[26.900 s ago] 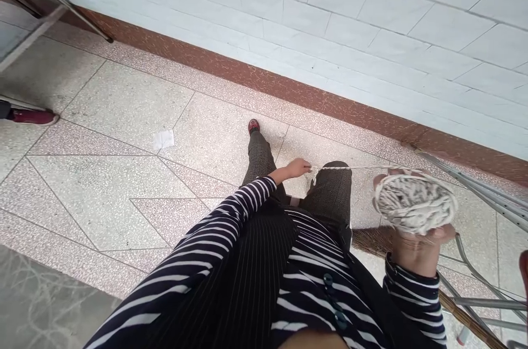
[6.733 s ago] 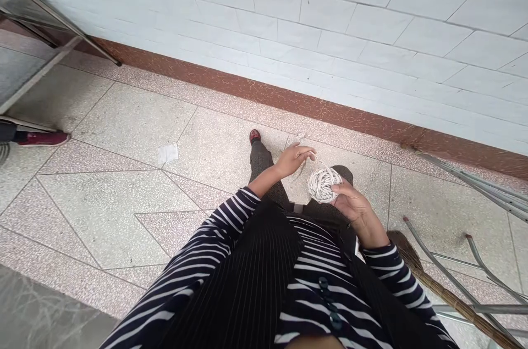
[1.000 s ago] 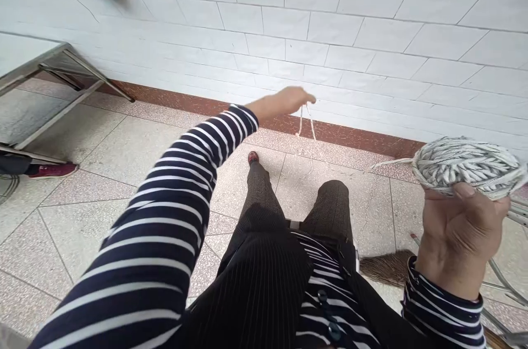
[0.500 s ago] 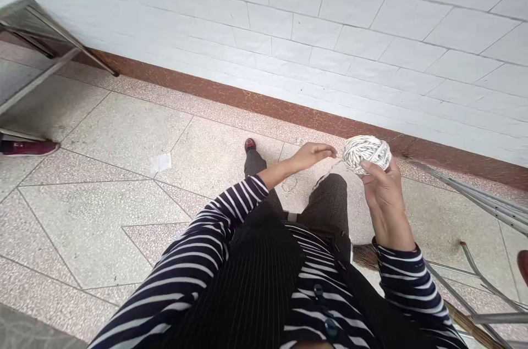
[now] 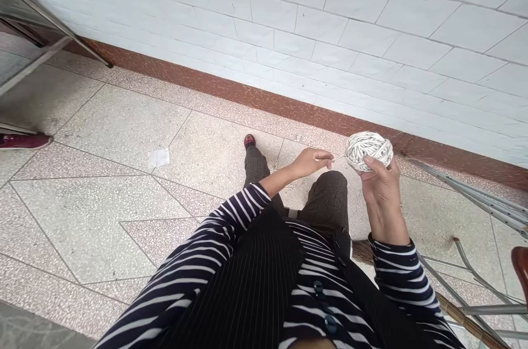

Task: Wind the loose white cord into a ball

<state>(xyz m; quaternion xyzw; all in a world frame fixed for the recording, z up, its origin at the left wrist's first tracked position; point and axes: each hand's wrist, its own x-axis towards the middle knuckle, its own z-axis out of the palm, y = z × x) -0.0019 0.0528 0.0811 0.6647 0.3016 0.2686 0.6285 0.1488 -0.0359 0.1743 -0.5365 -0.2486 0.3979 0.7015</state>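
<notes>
A ball of white yarn with dark flecks [image 5: 368,150] rests in my right hand [image 5: 381,187], the thumb pressed on its near side. Just left of it, my left hand [image 5: 312,162] has its fingers closed on a thin strand of the same yarn. That strand [image 5: 339,158] runs taut across the short gap to the ball. Both hands are in front of me, above my knees, in striped sleeves. The fingers behind the ball are hidden.
Ahead stands a white tiled wall [image 5: 256,14] with a red-brown base strip. Metal-framed furniture [image 5: 41,8] is at the left, near someone's red shoe [image 5: 25,142]. Paper [image 5: 159,158] lies on the floor. Metal legs [image 5: 466,255] and a wooden stick [image 5: 457,313] are at the right.
My left hand's fingers have curled closed, and the hand has shifted slightly down and left. The yarn between the hands is now pulled straight. The ball has turned a little in my right hand.
</notes>
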